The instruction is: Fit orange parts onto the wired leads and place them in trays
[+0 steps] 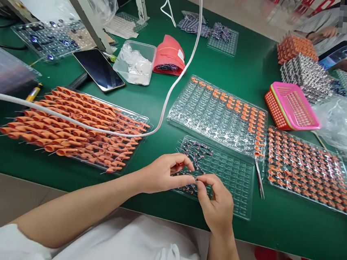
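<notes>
From the head camera we look down at our two hands meeting over a clear blister tray (235, 189) on the green surface (246, 75). Our right hand (217, 201) pinches a small dark piece (198, 179) between thumb and forefinger, just above the tray's middle. Our left hand (171, 174) comes in from the other side, thumb tip at or just beside that piece, forefinger lifted and apart from the thumb; we cannot tell whether it grips anything. Under and behind our fingers, loose dark-blue stemmed pieces (196, 147) lie heaped on the tray's left part, while the cells to the right show bare. The step in hand, as we judge it, is fine fingertip work on a single piece, turning or straightening it. The next move calls for a light, steady pinch, with the left thumb and forefinger set squarely on so slight a part. Beyond lies a partly filled tray (198, 108) with orange pieces along its far and right sides; tweezers (260, 179) rest near its corner. A fuller tray of orange pieces (310, 176) sits to the right, and long orange pieces (75, 124) are massed on our left.
</notes>
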`<state>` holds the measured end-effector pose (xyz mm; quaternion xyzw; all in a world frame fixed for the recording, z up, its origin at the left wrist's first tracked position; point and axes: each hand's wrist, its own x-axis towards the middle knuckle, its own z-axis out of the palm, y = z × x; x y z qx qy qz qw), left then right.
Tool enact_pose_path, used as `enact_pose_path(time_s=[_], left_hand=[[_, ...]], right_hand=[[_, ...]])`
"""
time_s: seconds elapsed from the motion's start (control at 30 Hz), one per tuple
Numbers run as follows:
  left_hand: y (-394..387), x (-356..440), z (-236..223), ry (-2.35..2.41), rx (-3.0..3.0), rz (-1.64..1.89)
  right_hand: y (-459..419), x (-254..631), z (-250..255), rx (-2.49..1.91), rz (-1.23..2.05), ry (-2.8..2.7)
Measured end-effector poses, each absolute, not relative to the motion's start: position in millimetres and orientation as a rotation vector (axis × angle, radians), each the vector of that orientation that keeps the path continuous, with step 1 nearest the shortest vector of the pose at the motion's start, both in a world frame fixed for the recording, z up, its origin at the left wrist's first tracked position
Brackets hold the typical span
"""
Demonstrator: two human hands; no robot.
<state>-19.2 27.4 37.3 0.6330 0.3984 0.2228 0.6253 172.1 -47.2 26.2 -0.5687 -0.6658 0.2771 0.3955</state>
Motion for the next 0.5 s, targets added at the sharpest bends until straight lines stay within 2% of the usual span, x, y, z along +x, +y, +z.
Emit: enact_pose_path(time_s=[0.27, 0.5], left_hand=[[23.9, -15.2, 38.2, 0.871, 1.561, 0.542], [20.5, -11.7, 34.8, 0.938, 1.386, 0.534]], right_hand=[[-45.9, 169.0, 20.5, -1.304, 0.591, -1.759], [-44.1, 168.8, 17.0, -1.239, 0.448, -1.795]])
